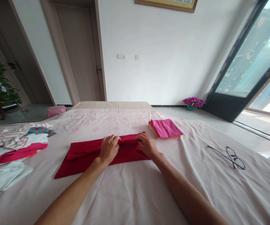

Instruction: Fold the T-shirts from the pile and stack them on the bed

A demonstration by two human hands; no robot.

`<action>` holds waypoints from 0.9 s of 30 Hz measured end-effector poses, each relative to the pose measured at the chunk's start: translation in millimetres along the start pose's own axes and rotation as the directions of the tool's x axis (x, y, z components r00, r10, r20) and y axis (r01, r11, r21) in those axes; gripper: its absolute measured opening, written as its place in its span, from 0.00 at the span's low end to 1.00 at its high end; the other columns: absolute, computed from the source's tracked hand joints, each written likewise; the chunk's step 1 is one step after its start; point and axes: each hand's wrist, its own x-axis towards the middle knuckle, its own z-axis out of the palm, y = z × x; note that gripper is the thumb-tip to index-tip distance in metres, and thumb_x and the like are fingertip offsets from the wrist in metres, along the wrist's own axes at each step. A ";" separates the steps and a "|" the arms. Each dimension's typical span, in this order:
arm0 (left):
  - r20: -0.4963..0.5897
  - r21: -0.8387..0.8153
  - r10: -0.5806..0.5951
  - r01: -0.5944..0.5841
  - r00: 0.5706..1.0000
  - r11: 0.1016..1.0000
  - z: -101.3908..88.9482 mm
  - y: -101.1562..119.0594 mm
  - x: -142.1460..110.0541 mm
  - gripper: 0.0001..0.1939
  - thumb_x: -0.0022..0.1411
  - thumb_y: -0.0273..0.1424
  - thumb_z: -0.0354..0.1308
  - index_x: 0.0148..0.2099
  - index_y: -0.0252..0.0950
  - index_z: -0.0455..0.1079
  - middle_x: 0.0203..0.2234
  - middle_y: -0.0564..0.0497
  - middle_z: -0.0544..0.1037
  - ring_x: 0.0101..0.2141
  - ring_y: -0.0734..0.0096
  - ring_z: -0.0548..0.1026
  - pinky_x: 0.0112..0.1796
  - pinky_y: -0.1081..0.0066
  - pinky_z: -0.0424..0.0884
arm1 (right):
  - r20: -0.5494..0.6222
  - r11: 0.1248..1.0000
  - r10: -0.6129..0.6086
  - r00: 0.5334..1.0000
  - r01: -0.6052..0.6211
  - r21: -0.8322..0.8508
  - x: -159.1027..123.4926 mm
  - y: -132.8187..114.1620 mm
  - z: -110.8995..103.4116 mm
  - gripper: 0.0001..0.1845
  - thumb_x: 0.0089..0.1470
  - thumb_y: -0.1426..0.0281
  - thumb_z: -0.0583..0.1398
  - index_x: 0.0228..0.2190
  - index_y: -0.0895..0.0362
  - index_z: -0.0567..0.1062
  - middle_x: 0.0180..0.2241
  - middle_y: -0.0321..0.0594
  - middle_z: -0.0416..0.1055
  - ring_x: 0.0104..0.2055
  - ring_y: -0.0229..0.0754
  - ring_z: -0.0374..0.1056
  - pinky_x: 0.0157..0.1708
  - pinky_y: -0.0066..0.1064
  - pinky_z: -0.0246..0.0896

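Observation:
A dark red garment [83,154], folded into a long flat strip, lies across the bed in front of me. Its exact kind does not show. My left hand [109,148] grips the cloth near the middle, fingers curled over the upper part. Toward its right end, my right hand [147,145] pinches the far edge. Between the two hands the fabric is lifted slightly into a fold. Just beyond my right hand sits a small stack of folded clothes [166,128], bright pink on top with orange beneath.
Loose clothes [15,147], striped, white and red, are heaped at the left of the bed sheet [135,193]. Black-framed glasses [234,159] lie at the right. Beyond the bed are a pink stool [56,111] and a pot of purple flowers [193,102].

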 end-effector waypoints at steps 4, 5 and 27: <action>0.002 -0.026 0.093 -0.093 0.996 0.995 -3.7 -2.4 -5.1 0.13 0.59 0.18 0.50 0.41 0.39 0.69 0.36 0.50 0.74 0.40 0.63 0.70 0.45 0.62 0.63 | 0.097 0.994 -0.055 0.994 0.063 -0.086 -1.9 2.7 -10.6 0.16 0.45 0.82 0.57 0.31 0.52 0.79 0.34 0.36 0.77 0.42 0.43 0.66 0.47 0.35 0.55; 0.019 -0.039 0.128 -0.127 0.992 0.991 -4.3 -2.0 -7.8 0.14 0.59 0.18 0.49 0.40 0.39 0.69 0.35 0.50 0.73 0.39 0.64 0.70 0.45 0.63 0.63 | 0.144 0.992 -0.074 0.987 0.088 -0.090 -2.5 3.4 -13.2 0.17 0.44 0.82 0.57 0.31 0.52 0.79 0.34 0.35 0.77 0.41 0.43 0.67 0.47 0.35 0.55; 0.386 -0.258 0.289 -0.198 0.876 0.946 4.1 20.9 -10.7 0.29 0.67 0.51 0.43 0.66 0.50 0.58 0.67 0.45 0.55 0.66 0.48 0.51 0.61 0.41 0.47 | 0.374 0.943 0.188 0.908 -0.061 -0.326 -8.4 47.7 10.6 0.31 0.66 0.59 0.45 0.65 0.59 0.55 0.68 0.47 0.48 0.70 0.49 0.40 0.65 0.48 0.38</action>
